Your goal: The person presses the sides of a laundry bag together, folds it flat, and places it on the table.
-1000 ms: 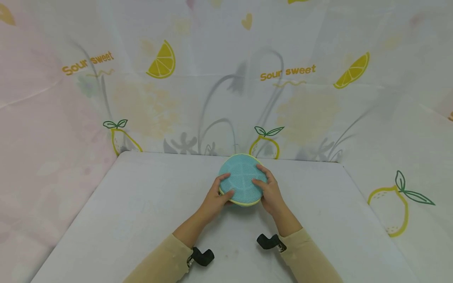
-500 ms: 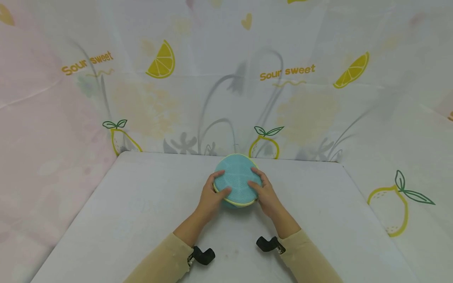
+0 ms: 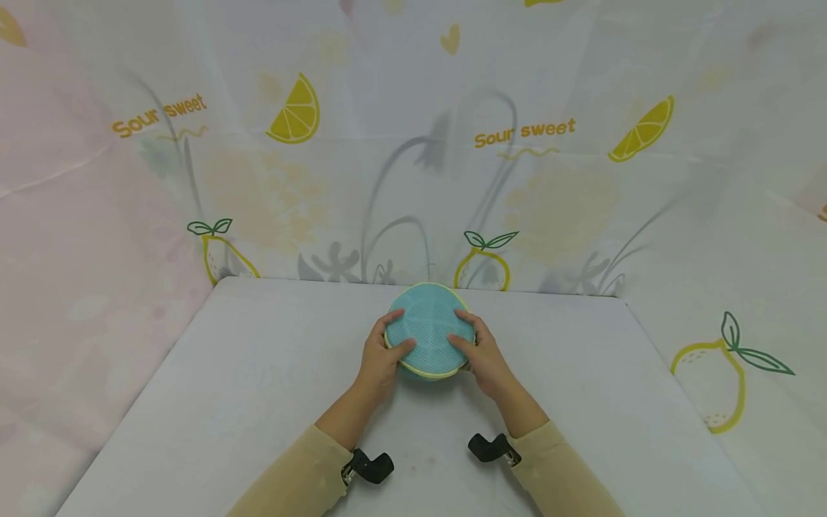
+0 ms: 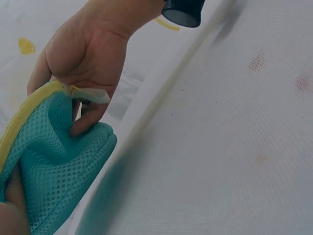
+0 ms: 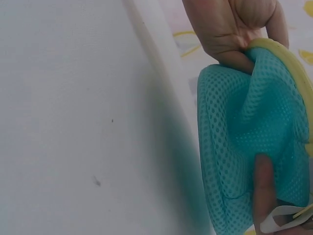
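Observation:
A round turquoise mesh laundry bag [image 3: 429, 330] with yellow piping is held up between my two hands over the white table. My left hand [image 3: 377, 359] grips its left side, thumb and fingertips on the mesh face. On the right side my right hand [image 3: 486, 359] holds it in a similar way. The bag's soft mesh side [image 4: 63, 166] sags inward in the left wrist view, where a white tag [image 4: 93, 95] hangs by the left hand. In the right wrist view, a left-hand finger [image 5: 264, 186] presses into the mesh from behind.
The white tabletop [image 3: 271, 373] spreads around the hands, and the bag's shadow falls on it. A printed cloth [image 3: 388, 86] with lemon drawings hangs behind the table and along both sides. Black wrist mounts [image 3: 373, 468] stick out from the sleeves.
Both hands have moved slightly to the left with the bag between them. Their hold on its sides looks much the same.

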`<action>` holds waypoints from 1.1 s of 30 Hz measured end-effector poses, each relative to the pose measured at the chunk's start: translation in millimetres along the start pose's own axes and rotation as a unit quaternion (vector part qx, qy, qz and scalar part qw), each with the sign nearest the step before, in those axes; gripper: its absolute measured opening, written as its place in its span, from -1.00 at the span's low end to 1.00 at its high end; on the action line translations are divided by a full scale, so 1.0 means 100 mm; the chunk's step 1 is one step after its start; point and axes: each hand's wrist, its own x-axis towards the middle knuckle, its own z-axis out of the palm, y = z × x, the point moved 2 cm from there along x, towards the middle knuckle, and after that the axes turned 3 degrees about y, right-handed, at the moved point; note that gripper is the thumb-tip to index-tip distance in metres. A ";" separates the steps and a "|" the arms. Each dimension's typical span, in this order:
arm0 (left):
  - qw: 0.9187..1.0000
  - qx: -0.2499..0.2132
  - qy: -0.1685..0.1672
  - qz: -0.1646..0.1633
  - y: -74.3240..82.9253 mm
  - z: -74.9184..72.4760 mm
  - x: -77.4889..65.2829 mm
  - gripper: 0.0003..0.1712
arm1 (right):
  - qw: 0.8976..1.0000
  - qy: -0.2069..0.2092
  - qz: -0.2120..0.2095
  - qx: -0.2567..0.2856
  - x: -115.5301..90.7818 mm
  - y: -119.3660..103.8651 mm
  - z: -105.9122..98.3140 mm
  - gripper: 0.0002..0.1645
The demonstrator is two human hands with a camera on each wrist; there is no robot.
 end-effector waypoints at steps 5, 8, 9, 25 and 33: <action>1.000 -0.020 -0.017 -0.003 -0.01 0.00 0.00 -0.30 | 1.000 0.000 -0.005 -0.030 0.02 -0.03 -0.05 -0.37; 0.999 -0.030 -0.024 -0.013 -0.03 -0.01 0.00 -0.30 | 0.999 -0.001 -0.009 -0.043 0.04 -0.04 -0.08 -0.40; 0.999 -0.029 -0.026 -0.015 -0.03 -0.01 0.00 -0.31 | 0.999 -0.002 -0.013 -0.047 0.05 -0.05 -0.09 -0.41; 0.992 0.103 -0.054 -0.048 -0.11 -0.03 0.02 -0.34 | 1.000 0.007 -0.021 0.009 0.11 -0.04 -0.18 -0.37; 0.974 0.225 -0.028 -0.008 -0.12 -0.08 0.02 -0.35 | 0.999 0.005 -0.025 0.025 0.09 -0.05 -0.19 -0.35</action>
